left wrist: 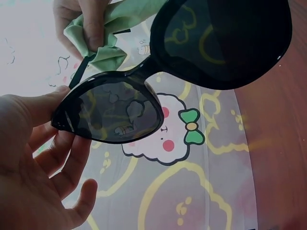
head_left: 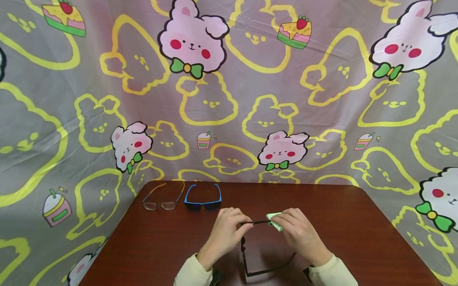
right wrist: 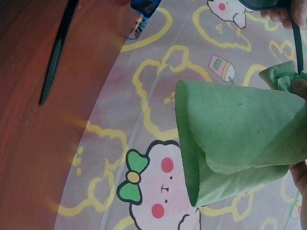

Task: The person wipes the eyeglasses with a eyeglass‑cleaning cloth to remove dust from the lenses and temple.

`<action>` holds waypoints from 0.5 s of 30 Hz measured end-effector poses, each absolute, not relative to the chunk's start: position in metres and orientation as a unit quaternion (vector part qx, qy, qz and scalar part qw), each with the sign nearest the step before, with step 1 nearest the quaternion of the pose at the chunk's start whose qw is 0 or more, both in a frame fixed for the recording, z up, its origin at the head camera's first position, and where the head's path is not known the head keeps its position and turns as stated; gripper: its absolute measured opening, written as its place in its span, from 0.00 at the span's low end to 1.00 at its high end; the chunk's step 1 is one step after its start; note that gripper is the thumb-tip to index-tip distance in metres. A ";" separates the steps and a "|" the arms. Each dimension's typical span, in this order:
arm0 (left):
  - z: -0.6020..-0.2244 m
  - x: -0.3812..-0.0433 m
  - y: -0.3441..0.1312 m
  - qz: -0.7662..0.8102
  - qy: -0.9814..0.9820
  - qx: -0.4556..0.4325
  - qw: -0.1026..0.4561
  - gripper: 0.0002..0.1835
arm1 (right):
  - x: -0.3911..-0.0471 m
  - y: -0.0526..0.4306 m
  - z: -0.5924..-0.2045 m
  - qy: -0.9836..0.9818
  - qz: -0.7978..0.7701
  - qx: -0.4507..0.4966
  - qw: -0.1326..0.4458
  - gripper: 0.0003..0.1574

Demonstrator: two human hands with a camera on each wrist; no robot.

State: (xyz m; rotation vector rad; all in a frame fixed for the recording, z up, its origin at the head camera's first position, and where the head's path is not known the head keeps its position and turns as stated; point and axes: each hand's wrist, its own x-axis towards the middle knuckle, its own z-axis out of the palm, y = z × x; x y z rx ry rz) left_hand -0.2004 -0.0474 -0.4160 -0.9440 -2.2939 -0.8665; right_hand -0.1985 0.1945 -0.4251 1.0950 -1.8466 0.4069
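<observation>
My left hand [head_left: 227,230] pinches a pair of black sunglasses [left wrist: 115,112] at the outer front corner, by the hinge of one temple. Both dark lenses face the left wrist camera. A folded light green cloth [head_left: 275,223] is in my right hand [head_left: 302,236], pinched around that same temple toward its tip. In the right wrist view the cloth [right wrist: 240,129] hangs in a wide loose fold beside the fingers. The other temple extends freely below the hands in the head view.
Farther back on the brown table [head_left: 322,206] lie clear-lens eyeglasses [head_left: 168,205] and, just right of them, blue-framed sunglasses [head_left: 202,206]. A patterned curtain [head_left: 236,119] rises behind the table and along both sides.
</observation>
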 end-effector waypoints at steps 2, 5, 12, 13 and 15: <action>-0.417 -0.201 -0.048 -0.318 -0.848 -0.344 0.249 0.02 | -0.199 0.196 -0.425 -0.751 0.165 0.444 0.459 0.20; -0.418 -0.201 -0.050 -0.321 -0.852 -0.339 0.236 0.03 | -0.199 0.198 -0.426 -0.750 0.167 0.444 0.462 0.20; -0.419 -0.201 -0.052 -0.339 -0.851 -0.334 0.220 0.05 | -0.198 0.201 -0.427 -0.754 0.170 0.439 0.458 0.21; -0.419 -0.201 -0.052 -0.342 -0.850 -0.335 0.220 0.04 | -0.198 0.202 -0.427 -0.753 0.171 0.439 0.459 0.21; -0.420 -0.202 -0.053 -0.346 -0.847 -0.338 0.220 0.03 | -0.198 0.203 -0.427 -0.757 0.171 0.434 0.457 0.21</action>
